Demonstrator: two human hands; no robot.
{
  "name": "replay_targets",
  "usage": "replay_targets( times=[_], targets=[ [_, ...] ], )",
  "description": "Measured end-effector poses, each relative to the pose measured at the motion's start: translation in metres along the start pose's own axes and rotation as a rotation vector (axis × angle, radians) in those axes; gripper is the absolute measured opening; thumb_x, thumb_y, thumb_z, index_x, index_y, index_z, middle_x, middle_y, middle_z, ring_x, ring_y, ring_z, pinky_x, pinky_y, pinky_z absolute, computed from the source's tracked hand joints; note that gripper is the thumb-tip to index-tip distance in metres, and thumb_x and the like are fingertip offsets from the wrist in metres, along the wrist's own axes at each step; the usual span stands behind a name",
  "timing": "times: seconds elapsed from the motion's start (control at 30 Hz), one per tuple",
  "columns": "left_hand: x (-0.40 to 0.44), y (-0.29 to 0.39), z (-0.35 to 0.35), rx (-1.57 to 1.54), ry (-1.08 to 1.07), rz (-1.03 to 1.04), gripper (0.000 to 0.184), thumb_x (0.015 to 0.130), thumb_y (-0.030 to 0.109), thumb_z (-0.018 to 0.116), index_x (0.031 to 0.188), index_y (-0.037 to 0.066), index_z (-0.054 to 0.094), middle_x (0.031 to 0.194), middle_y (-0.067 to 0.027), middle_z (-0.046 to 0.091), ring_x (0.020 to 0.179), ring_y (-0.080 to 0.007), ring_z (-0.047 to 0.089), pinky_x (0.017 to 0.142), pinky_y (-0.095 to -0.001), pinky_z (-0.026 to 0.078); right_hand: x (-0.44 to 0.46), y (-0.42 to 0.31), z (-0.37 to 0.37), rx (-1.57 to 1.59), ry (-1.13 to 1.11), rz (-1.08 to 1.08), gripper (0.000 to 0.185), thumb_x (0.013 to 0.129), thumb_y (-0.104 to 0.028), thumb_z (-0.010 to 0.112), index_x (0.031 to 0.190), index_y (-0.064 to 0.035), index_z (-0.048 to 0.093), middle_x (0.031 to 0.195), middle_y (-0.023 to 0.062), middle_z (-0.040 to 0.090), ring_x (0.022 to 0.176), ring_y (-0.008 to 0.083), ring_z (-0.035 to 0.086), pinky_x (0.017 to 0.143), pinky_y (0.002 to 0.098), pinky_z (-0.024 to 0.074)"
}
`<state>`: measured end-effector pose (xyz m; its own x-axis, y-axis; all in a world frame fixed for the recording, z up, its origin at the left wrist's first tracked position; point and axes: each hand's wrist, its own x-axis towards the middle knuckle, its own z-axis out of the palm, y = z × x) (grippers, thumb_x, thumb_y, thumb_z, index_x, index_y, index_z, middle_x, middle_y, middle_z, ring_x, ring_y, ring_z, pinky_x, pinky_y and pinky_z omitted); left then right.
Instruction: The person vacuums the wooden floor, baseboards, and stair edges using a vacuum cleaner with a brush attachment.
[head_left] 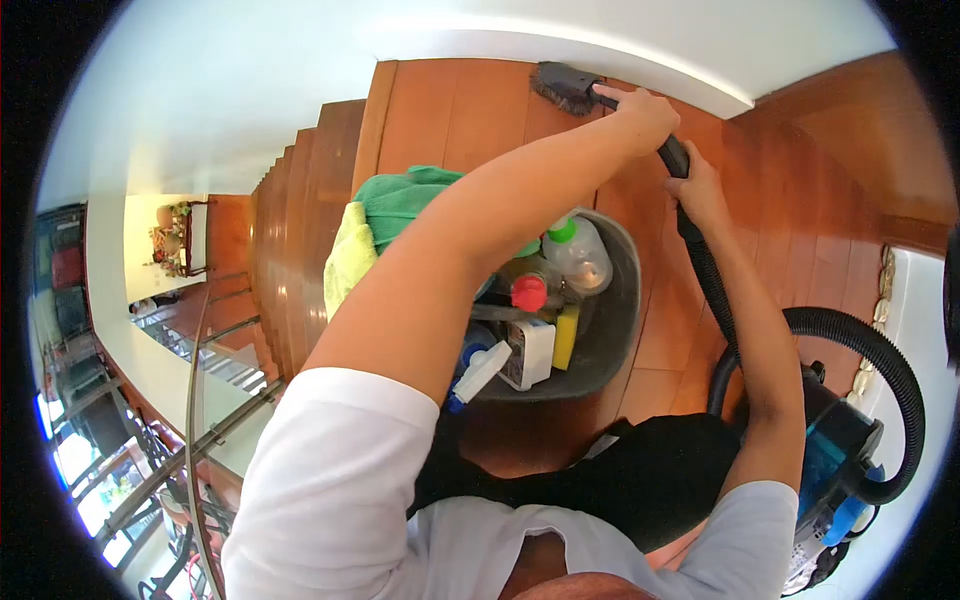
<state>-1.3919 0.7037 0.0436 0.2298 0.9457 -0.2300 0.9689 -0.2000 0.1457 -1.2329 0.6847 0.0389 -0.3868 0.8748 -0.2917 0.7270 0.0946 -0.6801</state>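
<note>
A dark vacuum brush head (565,88) with bristles rests on the wooden floor beside the white baseboard. My left hand (647,112) is closed around the black wand just behind the brush, with one finger stretched along it. Further back, my right hand (700,188) grips the handle end of the vacuum hose (712,285). The ribbed hose loops behind my right forearm to the vacuum cleaner (840,450) at the right. Under my left arm stands a grey bucket (625,320), partly hidden, holding bottles, a white spray bottle top (482,372) and a yellow sponge (566,337).
Green cloth (400,205) and yellow cloth (347,258) hang over the bucket's left side. Wooden stairs (305,220) descend at the left, with a metal railing (192,420) nearby. A white wall (640,50) runs along the far edge.
</note>
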Motion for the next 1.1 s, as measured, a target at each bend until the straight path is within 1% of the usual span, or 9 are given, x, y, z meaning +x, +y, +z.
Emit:
replay_targets(
  times=[0.1,0.3,0.4,0.63,0.8,0.9,1.0,1.07,1.1],
  targets=[
    [0.014,0.025,0.002,0.004,-0.009,0.005,0.023,0.083,0.013,0.060,0.104,0.014,0.070,0.109,-0.0129,0.064,0.110,-0.0361,0.058,0.075,-0.0883,0.032,-0.005,0.028,-0.008,0.029,0.055,-0.015,0.067,0.074,-0.002,0.063,0.138,0.0008,0.043,0.073,0.0114,0.059,0.055,0.0154,0.059,0.050,0.0314,0.0469],
    [0.037,0.068,0.001,0.024,-0.050,0.051,0.024,0.083,0.013,0.060,0.105,0.015,0.070,0.108,-0.0113,0.064,0.108,-0.0353,0.059,0.077,-0.0892,0.030,-0.012,0.072,-0.027,0.097,0.090,0.051,0.071,0.075,-0.003,0.063,0.141,0.0035,0.038,0.072,0.0106,0.058,0.052,0.0152,0.058,0.047,0.0310,0.0451],
    [0.047,0.091,0.007,0.044,0.013,0.114,0.024,0.083,0.013,0.061,0.105,0.015,0.069,0.107,-0.0107,0.064,0.106,-0.0347,0.059,0.077,-0.0891,0.030,-0.020,0.090,-0.038,0.048,0.155,0.091,0.072,0.069,-0.011,0.063,0.138,-0.0013,0.044,0.074,0.0192,0.065,0.062,0.0264,0.067,0.057,0.0376,0.0511],
    [0.100,0.173,0.041,0.024,0.175,0.304,0.021,0.083,0.015,0.061,0.102,0.016,0.070,0.105,-0.0086,0.065,0.110,-0.0326,0.055,0.079,-0.0892,0.028,-0.061,0.135,-0.085,-0.060,0.330,0.262,0.064,0.071,-0.011,0.066,0.133,-0.0040,0.049,0.075,0.0203,0.065,0.064,0.0274,0.068,0.057,0.0382,0.0505],
    [0.129,0.224,0.057,-0.015,0.173,0.413,0.019,0.084,0.014,0.059,0.098,0.016,0.072,0.102,-0.0081,0.066,0.109,-0.0322,0.054,0.080,-0.0896,0.027,-0.087,0.151,-0.106,-0.094,0.372,0.363,0.058,0.071,-0.009,0.065,0.127,-0.0037,0.051,0.070,0.0178,0.063,0.063,0.0274,0.066,0.057,0.0392,0.0489],
    [0.114,0.230,0.054,-0.010,0.135,0.368,0.019,0.084,0.015,0.059,0.098,0.014,0.073,0.102,-0.0084,0.066,0.107,-0.0322,0.055,0.081,-0.0896,0.027,-0.089,0.181,-0.099,0.029,0.351,0.244,0.055,0.070,-0.005,0.063,0.124,-0.0030,0.050,0.071,0.0156,0.059,0.060,0.0265,0.062,0.055,0.0379,0.0480],
    [0.071,0.230,0.057,-0.005,0.150,0.293,0.021,0.084,0.016,0.060,0.100,0.013,0.073,0.103,-0.0085,0.066,0.104,-0.0329,0.054,0.081,-0.0895,0.026,-0.103,0.191,-0.082,0.086,0.263,0.208,0.046,0.070,-0.004,0.066,0.113,0.0024,0.051,0.071,0.0098,0.056,0.054,0.0189,0.056,0.049,0.0330,0.0451],
    [0.031,0.230,0.055,0.001,0.100,0.258,0.023,0.084,0.017,0.060,0.103,0.013,0.073,0.103,-0.0084,0.066,0.103,-0.0337,0.053,0.081,-0.0896,0.026,-0.137,0.152,-0.068,0.139,0.255,0.186,0.051,0.070,0.000,0.065,0.119,0.0026,0.050,0.082,0.0085,0.058,0.068,0.0193,0.059,0.057,0.0319,0.0475],
    [0.008,0.233,0.053,0.003,0.028,0.249,0.025,0.084,0.017,0.060,0.105,0.013,0.072,0.102,-0.0082,0.066,0.103,-0.0342,0.053,0.080,-0.0898,0.026,-0.153,0.158,-0.055,0.278,0.209,0.185,0.053,0.073,-0.001,0.063,0.123,0.0012,0.048,0.088,0.0111,0.059,0.076,0.0237,0.060,0.066,0.0345,0.0485]
  ],
)
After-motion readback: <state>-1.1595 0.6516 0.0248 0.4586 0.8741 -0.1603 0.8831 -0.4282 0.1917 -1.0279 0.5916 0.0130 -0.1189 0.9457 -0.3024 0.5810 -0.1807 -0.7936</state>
